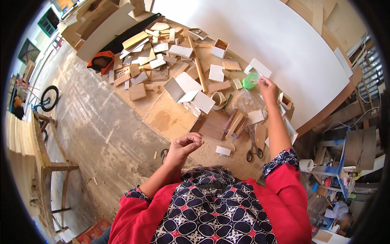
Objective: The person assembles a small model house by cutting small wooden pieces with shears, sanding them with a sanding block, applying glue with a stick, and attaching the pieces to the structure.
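My right hand [267,87] reaches out over the far right of the worktable, its fingers pinched on a small green plastic bag [248,82]. Just below it lies a crumpled clear plastic bag [245,101]. Nearer to my body, my left hand [185,149] is held up with its fingers curled together. Whatever may be between those fingertips is too small to make out. Between my hands are a brown board [211,125], a small wooden frame with dowel-like bars [235,124], a small white block [223,151] and scissors with black handles [254,151].
Wood offcuts [150,53] are heaped at the far left of the table, beside an orange-and-black tool [101,61]. A large white panel [300,53] stands behind on the right. White box pieces [189,90] lie mid-table. A wooden stand [59,166] is at my left.
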{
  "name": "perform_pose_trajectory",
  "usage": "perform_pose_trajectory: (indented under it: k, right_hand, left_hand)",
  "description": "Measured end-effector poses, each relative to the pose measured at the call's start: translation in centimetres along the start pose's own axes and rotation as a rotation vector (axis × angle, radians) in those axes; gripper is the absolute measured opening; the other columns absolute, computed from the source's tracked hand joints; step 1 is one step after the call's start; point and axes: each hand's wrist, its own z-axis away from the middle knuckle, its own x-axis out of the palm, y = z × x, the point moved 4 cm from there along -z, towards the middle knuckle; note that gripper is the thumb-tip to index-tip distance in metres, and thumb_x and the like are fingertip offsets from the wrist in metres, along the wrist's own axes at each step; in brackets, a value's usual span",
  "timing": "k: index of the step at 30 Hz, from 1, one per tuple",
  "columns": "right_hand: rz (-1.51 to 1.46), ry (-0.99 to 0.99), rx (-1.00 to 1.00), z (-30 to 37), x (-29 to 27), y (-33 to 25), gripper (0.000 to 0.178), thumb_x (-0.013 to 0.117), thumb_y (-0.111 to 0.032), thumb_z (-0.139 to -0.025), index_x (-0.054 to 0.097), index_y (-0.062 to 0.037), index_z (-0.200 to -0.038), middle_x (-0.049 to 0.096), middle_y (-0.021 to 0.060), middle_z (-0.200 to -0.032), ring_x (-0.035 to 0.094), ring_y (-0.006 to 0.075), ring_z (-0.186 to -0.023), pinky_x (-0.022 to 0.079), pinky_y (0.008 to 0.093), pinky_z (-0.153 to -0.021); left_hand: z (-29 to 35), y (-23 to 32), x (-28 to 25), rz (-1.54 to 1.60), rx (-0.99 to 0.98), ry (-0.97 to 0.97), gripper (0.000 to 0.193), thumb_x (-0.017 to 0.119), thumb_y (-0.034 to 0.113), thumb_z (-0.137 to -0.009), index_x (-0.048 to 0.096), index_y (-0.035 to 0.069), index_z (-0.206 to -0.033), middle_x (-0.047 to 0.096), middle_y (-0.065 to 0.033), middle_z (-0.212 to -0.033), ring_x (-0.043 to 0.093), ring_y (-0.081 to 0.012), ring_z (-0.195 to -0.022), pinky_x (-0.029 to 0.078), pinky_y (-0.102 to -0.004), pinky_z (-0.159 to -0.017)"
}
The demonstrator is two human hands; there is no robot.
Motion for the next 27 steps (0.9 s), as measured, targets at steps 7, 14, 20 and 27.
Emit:
perform_pose_trajectory:
  k: [7, 14, 20, 27]
  right_hand:
    - [0.105, 0.072, -0.257, 0.1, -0.8, -1.6, 0.014, 0.067, -0.019, -0.078, 0.071, -0.0076, -0.086, 0.067, 0.0113, -0.078, 0.063, 0.0236, -0.066, 0.048, 0.0342, -0.063]
    - [-0.522, 0.179, 0.035, 4.8, -6.3, -5.0, 0.018, 0.066, -0.013, -0.083, 0.068, -0.0003, -0.096, 0.063, 0.0029, -0.073, 0.054, 0.0103, -0.059, 0.043, 0.0222, -0.054]
    - [-0.965, -0.147, -0.051, 15.8, -11.2, -12.6, 0.012, 0.063, -0.004, -0.084, 0.064, 0.0021, -0.095, 0.057, 0.0024, -0.077, 0.047, 0.0055, -0.059, 0.038, 0.0191, -0.052]
    - [-0.903, -0.338, -0.17, 20.4, -10.9, -15.4, 0.008, 0.066, 0.001, -0.08, 0.065, 0.0024, -0.088, 0.061, 0.0071, -0.092, 0.052, 0.0056, -0.071, 0.04, 0.0181, -0.061]
  left_hand:
    - [0.5, 2.3, 0.9, 0.117, 0.007, 0.0, 0.028, 0.063, -0.005, -0.08, 0.057, 0.003, -0.105, 0.059, -0.0043, -0.1, 0.058, -0.0149, -0.099, 0.046, -0.0268, -0.086]
    - [1.0, 4.3, 2.0, 0.174, 0.073, -0.032, 0.034, 0.068, -0.005, -0.076, 0.056, 0.003, -0.107, 0.058, -0.0037, -0.1, 0.057, -0.0169, -0.1, 0.044, -0.0299, -0.091]
    - [0.7, 5.3, 3.9, 0.164, 0.053, -0.072, 0.037, 0.07, -0.004, -0.075, 0.056, 0.003, -0.108, 0.059, -0.0036, -0.1, 0.058, -0.0178, -0.1, 0.043, -0.0314, -0.092]
    - [0.0, 5.6, 5.9, 0.098, 0.084, -0.175, 0.039, 0.07, -0.005, -0.075, 0.056, 0.003, -0.111, 0.06, -0.0051, -0.1, 0.059, -0.0163, -0.097, 0.048, -0.029, -0.087]
